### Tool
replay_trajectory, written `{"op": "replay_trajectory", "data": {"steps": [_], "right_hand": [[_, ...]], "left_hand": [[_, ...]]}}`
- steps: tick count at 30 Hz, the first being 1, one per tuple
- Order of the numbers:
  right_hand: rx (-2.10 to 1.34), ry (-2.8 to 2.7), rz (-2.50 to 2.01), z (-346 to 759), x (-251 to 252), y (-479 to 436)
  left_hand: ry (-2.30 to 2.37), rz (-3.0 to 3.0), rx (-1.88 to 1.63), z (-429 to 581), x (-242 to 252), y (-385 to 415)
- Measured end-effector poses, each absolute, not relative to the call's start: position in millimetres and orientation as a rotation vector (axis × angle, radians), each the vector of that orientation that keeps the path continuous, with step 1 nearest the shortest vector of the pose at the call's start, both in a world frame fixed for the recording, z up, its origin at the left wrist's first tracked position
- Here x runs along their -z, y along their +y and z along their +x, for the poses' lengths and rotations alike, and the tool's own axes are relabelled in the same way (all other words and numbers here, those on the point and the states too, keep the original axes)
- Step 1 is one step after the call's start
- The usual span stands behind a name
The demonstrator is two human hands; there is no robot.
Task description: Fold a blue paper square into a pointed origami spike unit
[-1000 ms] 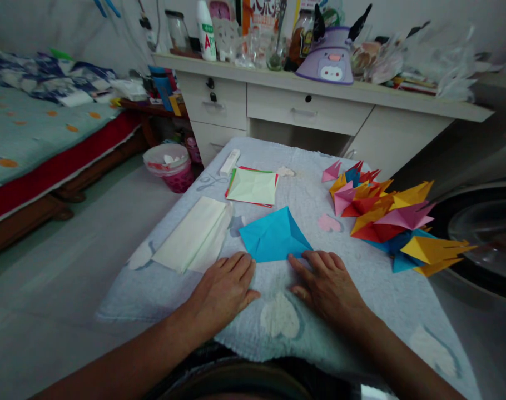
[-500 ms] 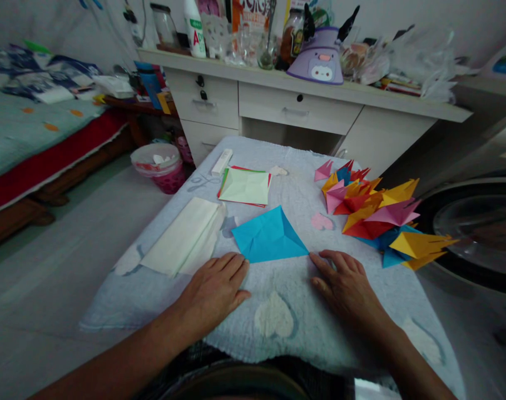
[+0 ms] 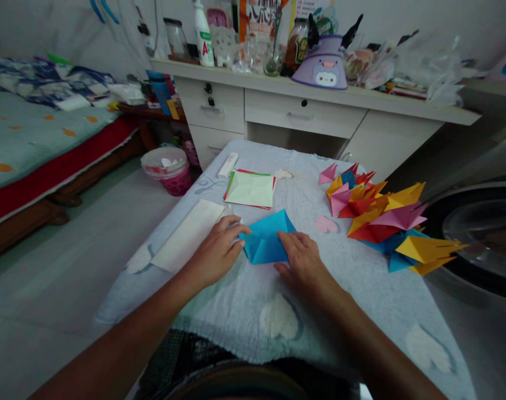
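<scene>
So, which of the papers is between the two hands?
The blue paper: left hand at its left edge, right hand on its right side. The white paper is mostly left of the hands, the stack beyond them, the heap right of them.

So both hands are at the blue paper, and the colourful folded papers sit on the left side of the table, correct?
Not quite: the head view shows the colourful folded papers on the right side of the table. The left hand and right hand are indeed at the blue paper.
</scene>
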State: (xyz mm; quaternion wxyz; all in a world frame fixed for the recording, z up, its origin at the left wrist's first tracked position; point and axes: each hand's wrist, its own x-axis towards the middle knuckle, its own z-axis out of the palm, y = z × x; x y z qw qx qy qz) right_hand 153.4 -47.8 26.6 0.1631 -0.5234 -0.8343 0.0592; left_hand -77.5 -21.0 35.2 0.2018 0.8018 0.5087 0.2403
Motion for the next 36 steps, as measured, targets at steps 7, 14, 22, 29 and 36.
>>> {"op": "replay_trajectory", "data": {"steps": [7,14,22,29,36], "right_hand": [[-0.333,-2.240,-1.409,144,-10,-44],[-0.065,-2.334,-1.303,158,-19,-54],[0.275,-2.471,-1.480,184,-25,-68],[0.199,-2.377,-1.432,198,-15,-81],[-0.006,-2.405,-1.445,208,-11,-85]], "left_hand": [[1.336,2.253,-0.597,-64,-24,2],[1.219,2.104,-0.541,-61,-27,7],[1.145,1.724,-0.745,-56,-30,-24],[0.983,1.748,-0.735,-50,-28,-52],[1.137,2.368,-0.711,-54,-14,-59]]}}
